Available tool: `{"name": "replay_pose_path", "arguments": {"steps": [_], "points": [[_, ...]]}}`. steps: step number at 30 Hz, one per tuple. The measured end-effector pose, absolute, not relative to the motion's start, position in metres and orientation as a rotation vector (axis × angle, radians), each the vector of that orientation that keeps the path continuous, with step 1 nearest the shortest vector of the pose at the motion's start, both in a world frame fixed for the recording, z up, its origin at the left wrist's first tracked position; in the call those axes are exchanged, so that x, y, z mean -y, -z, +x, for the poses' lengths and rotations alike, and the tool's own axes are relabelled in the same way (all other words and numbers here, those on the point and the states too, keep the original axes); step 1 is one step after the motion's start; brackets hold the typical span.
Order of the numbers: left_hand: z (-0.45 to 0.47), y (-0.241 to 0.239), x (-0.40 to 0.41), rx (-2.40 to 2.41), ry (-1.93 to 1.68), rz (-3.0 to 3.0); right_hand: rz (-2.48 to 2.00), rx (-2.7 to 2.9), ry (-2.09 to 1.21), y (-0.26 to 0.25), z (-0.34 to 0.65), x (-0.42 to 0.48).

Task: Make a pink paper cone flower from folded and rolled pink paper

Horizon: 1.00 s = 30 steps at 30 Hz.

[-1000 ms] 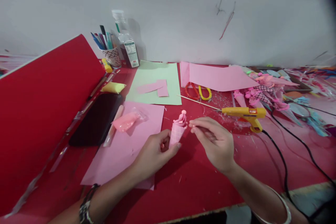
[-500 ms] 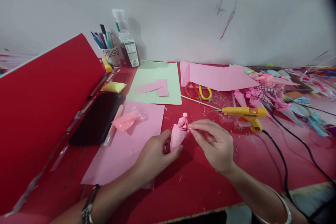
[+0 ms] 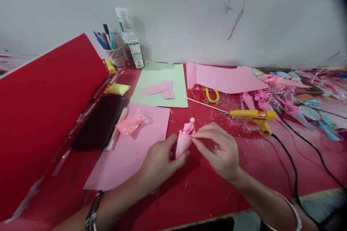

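My left hand [image 3: 159,160] is closed around the lower part of a small pink paper cone [image 3: 183,142] topped with a pink swirl and a little ball. My right hand [image 3: 219,151] pinches at the cone's upper rim with thumb and forefinger, touching it from the right. Both hands hover just above the red table [image 3: 217,195], beside a pink paper sheet [image 3: 130,151].
A yellow glue gun [image 3: 255,117] with a black cord lies right of the hands. Scissors [image 3: 204,94], a thin stick, green paper [image 3: 162,83] and pink sheets lie behind. A black phone [image 3: 100,122], a red board [image 3: 40,108], a pen cup and a bottle stand left. Finished cones crowd the far right.
My right hand has closed in from a small gap to pinch the cone's top edge. The cone and my left hand have dropped slightly toward me.
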<state>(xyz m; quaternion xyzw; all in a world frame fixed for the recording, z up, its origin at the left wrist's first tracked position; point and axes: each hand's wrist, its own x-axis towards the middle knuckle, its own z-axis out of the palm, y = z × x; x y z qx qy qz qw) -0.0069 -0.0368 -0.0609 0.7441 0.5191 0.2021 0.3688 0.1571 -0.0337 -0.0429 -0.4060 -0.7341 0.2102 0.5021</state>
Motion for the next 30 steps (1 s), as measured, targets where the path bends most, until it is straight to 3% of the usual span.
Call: {"name": "replay_pose_path", "arguments": {"steps": [30], "points": [[-0.0082,0.0622,0.0383,-1.435,-0.506,2.154,-0.967,1.831,-0.418,0.0435,0.1574,0.0339]]}}
